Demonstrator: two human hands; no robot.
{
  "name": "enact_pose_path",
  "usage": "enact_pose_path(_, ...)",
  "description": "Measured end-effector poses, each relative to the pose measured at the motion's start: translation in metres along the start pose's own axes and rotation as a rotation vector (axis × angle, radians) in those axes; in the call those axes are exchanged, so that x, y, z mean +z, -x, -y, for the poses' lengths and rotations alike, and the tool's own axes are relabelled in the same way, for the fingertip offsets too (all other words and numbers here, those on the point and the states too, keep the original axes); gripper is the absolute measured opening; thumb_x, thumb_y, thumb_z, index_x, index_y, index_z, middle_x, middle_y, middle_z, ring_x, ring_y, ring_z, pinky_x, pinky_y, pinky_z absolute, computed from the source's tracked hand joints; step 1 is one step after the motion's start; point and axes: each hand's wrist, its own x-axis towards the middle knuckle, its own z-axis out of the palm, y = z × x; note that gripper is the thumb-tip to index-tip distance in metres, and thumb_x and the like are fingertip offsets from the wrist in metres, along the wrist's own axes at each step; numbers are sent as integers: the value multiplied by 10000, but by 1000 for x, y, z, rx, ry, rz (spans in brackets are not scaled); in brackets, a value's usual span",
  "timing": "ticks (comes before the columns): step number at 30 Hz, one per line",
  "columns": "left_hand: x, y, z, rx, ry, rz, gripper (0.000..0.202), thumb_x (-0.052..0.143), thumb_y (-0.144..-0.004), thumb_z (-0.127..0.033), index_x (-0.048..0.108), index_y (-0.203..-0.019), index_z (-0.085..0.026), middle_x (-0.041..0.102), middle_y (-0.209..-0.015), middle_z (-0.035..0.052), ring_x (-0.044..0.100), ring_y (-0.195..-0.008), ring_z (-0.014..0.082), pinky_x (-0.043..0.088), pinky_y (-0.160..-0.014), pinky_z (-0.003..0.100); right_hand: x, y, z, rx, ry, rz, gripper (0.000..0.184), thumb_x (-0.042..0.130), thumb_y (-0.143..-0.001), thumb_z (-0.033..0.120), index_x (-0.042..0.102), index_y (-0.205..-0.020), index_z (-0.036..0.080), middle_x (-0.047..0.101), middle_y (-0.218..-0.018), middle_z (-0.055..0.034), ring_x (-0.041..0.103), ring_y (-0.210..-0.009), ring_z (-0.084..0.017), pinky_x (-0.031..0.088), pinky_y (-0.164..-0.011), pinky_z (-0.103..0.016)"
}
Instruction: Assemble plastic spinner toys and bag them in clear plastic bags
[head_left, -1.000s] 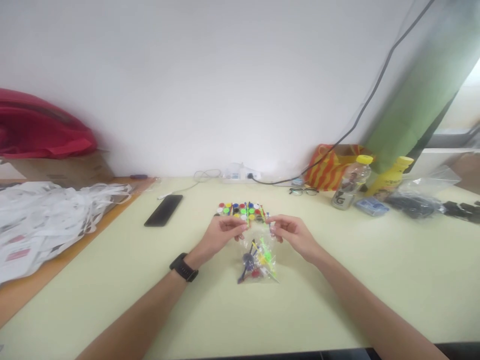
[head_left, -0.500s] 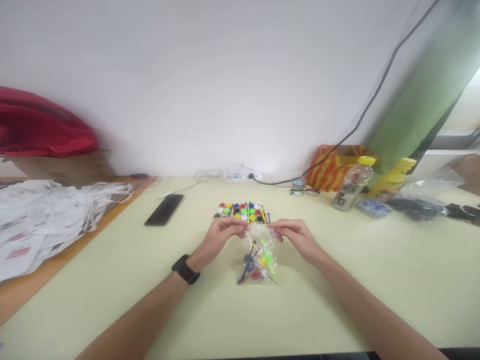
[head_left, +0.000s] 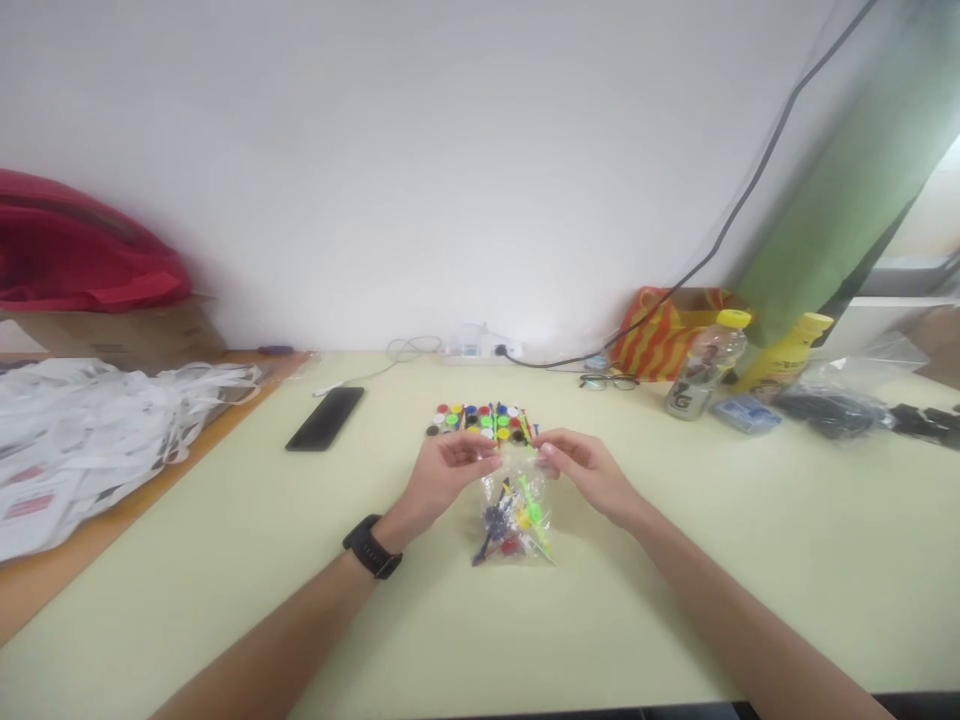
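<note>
A small clear plastic bag (head_left: 514,520) of colourful little pieces lies on the pale table (head_left: 525,620) in front of me. My left hand (head_left: 446,472), with a black watch on its wrist, pinches the bag's top edge on the left. My right hand (head_left: 581,470) pinches the same top edge on the right. Both hands have their fingers closed on the plastic. Just beyond the hands lies a cluster of coloured round caps and sticks (head_left: 480,422).
A black phone (head_left: 325,418) lies to the left. White strips (head_left: 97,420) are heaped at the far left beside a cardboard box with a red bag. Glasses (head_left: 607,381), a bottle (head_left: 701,380), a yellow bottle, plastic bags and a power strip (head_left: 476,350) line the back.
Both hands have stayed on the bag's top edge and drawn a little closer together. The bag has barely shifted.
</note>
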Motion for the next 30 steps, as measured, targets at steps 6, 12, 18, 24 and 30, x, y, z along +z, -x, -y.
enact_pose_path(6, 3, 1, -1, -13, -30, 63, 354, 848, -775, -370, 767, -1054, -168, 771, -1041, 100, 718, -944, 216, 599, -844, 325, 4, -3, -3, 39, 1, 27, 386, 730, -847, 559, 755, -941, 185, 698, -791, -38, 610, -718, -170, 511, -679, -305)
enact_pose_path(12, 5, 1, 2, -46, -44, 69, 284, 823, -798, -410, 800, -931, -160, 785, -917, 84, 712, -790, 186, 578, -733, 283, 5, -2, -1, 28, 78, 19, 378, 713, -852, 562, 751, -931, 194, 706, -788, -39, 623, -730, -183, 524, -703, -321)
enact_pose_path(18, 2, 0, -3, -33, -96, 84, 273, 837, -780, -408, 812, -873, -152, 757, -761, 64, 650, -642, 147, 555, -645, 264, -1, 0, 4, -12, 167, 41, 342, 689, -883, 523, 738, -848, 186, 704, -756, -34, 608, -691, -169, 506, -671, -304)
enact_pose_path(24, 4, 2, -3, -8, -102, 136, 267, 810, -810, -413, 814, -891, -159, 761, -787, 72, 667, -682, 167, 569, -663, 278, 7, -4, 4, -3, 132, 42, 356, 702, -867, 541, 746, -880, 188, 730, -801, -49, 627, -716, -182, 502, -665, -306)
enact_pose_path(30, -2, -2, 1, -33, -96, 84, 270, 827, -793, -412, 813, -878, -157, 762, -770, 67, 654, -658, 154, 554, -649, 265, -3, -8, 0, 35, 121, -51, 419, 703, -846, 601, 716, -804, 184, 667, -673, -20, 583, -624, -155, 489, -609, -284)
